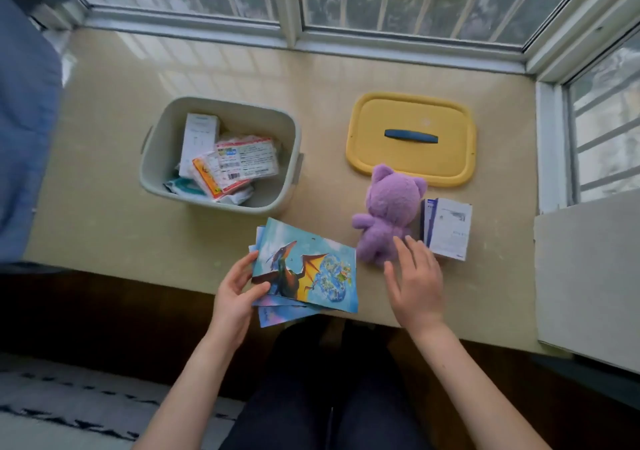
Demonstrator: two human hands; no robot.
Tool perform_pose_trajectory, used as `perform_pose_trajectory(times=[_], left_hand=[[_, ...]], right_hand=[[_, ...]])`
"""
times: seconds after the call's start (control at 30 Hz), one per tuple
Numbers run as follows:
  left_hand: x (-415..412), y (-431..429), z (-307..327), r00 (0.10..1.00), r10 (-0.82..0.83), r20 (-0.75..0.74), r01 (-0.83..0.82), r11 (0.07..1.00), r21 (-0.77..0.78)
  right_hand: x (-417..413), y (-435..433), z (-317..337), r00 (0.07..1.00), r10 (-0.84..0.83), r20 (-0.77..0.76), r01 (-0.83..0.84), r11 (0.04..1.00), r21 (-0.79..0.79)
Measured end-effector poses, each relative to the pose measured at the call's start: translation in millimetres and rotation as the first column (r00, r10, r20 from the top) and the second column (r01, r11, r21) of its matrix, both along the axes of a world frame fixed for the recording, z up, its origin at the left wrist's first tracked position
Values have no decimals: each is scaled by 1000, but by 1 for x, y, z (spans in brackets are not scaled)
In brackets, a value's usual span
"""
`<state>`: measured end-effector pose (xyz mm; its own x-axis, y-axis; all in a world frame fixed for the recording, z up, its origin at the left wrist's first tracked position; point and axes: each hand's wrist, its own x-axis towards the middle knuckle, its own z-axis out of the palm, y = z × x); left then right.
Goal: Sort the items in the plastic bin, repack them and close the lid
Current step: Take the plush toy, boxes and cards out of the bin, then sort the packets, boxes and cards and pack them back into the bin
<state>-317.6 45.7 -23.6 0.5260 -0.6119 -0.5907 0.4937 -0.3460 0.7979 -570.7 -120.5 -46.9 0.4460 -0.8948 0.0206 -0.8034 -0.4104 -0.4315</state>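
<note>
Beige worktop [104, 207] set in a bay of barred windows that runs along the top and right of the frame; blue fabric [24, 137] at the left edge, a patterned rug [69, 404] at lower left.

I note the plastic bin [157, 158] left of centre, open, with a white carton [199, 141] and printed packets [247, 158] lying loose inside. Its yellow lid [410, 110], with a dark blue handle [411, 136], lies flat at upper right, well apart from the bin.

A purple plush toy [389, 214] lies just below the lid, overlapping its near edge. A white-and-blue box [448, 229] sits just right of the toy.

Left grip [235, 293], lower centre: grasping a fanned stack of picture cards [306, 269] by its left edge, thumb on top.

Right grip [417, 283]: released, fingers straight and spread, over the toy's lower end and beside the box. I cannot tell whether it touches either
</note>
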Motion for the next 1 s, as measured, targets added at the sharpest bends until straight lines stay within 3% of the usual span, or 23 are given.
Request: perform_pose_trajectory(times=[0.1, 0.33, 0.47, 0.73, 0.83, 1.0], left_hand=[[26, 12, -16, 1000, -29, 10, 28, 998, 50], [74, 16, -70, 975, -114, 192, 81, 982, 171], [81, 14, -89, 919, -209, 335, 135, 964, 230], [89, 22, -135, 839, -340, 425, 135, 886, 443], [95, 26, -137, 723, -479, 498, 192, 832, 521], [107, 34, -88, 385, -603, 699, 292, 798, 528]], right_hand=[[21, 25, -17, 1000, 18, -7, -18, 1000, 13], [75, 75, -43, 997, 74, -21, -73, 997, 35], [98, 87, -53, 997, 78, -21, -77, 995, 62], [125, 85, -94, 990, 134, -54, -128, 986, 103], [131, 78, -95, 988, 140, -61, -132, 984, 116], [140, 63, -53, 988, 145, -56, -139, 986, 91]])
